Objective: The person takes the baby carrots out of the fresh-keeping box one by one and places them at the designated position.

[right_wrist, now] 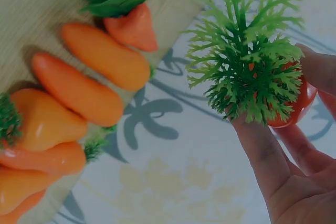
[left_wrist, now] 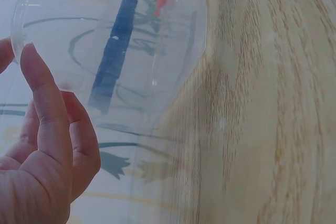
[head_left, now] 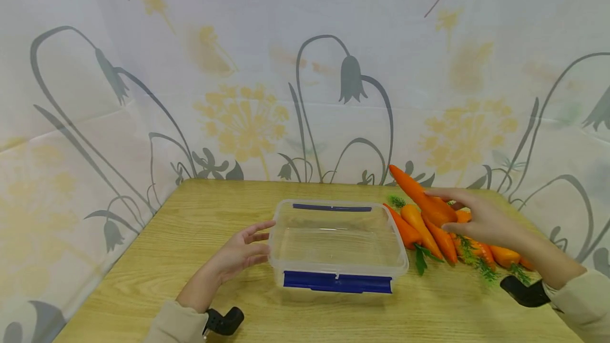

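Observation:
My right hand (head_left: 488, 221) grips an orange toy carrot (head_left: 413, 190) near its thick end, holding it raised above other carrots with its tip pointing up and left. In the right wrist view, green frilly leaves (right_wrist: 249, 72) hide most of that carrot's body. A clear plastic container (head_left: 340, 267) with no lid on top stands mid-table, a blue latch (head_left: 314, 280) along its front. At the container's left side is my left hand (head_left: 240, 250), fingers loosely extended. In the left wrist view its fingertips are right at the rim.
Several toy carrots (head_left: 421, 229) with green tops lie in a pile right of the container, close against its right wall. The wooden table (head_left: 190, 258) ends at the back before a flower-patterned curtain (head_left: 243, 41).

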### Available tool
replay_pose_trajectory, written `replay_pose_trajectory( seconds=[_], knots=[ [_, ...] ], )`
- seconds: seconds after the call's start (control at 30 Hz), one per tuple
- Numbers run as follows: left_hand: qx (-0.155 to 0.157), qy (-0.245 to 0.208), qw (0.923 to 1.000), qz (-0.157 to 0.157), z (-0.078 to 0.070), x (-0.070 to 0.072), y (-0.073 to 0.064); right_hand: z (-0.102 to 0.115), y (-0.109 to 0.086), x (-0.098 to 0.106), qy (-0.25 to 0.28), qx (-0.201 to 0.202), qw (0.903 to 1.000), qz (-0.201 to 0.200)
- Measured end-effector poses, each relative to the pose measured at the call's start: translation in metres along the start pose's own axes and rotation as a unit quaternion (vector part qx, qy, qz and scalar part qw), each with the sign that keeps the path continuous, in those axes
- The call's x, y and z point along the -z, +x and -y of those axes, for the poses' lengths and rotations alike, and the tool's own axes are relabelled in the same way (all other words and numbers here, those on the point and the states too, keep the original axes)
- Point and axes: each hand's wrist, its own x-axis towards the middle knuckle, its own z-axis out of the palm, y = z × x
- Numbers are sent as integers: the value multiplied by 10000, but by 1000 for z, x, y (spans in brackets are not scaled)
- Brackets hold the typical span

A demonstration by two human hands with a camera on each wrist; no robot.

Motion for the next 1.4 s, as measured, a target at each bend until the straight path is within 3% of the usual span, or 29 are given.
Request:
replay_pose_trajectory(
  seconds=[0.13,0.3,0.53,0.7,1.1,1.4],
  knots=[
    [-38,13,10000,44,1,1,1,-12,-8,3,-324,227,9988,-275],
    [-41,7,10000,63,0,1,1,-28,-18,1,-72,481,9973,-546],
    [-1,11,10000,22,0,0,0,-49,-38,0,-205,-678,9965,-434],
    [2,43,10000,-31,-1,-2,0,-60,-49,3,-254,-1219,9919,-254],
    [8,58,9999,-124,-2,-2,-1,-87,-70,14,-415,-2016,9785,-118],
    [-14,64,9999,-110,-1,-2,-1,-108,-86,17,-663,-2101,9750,-294]
  ],
)
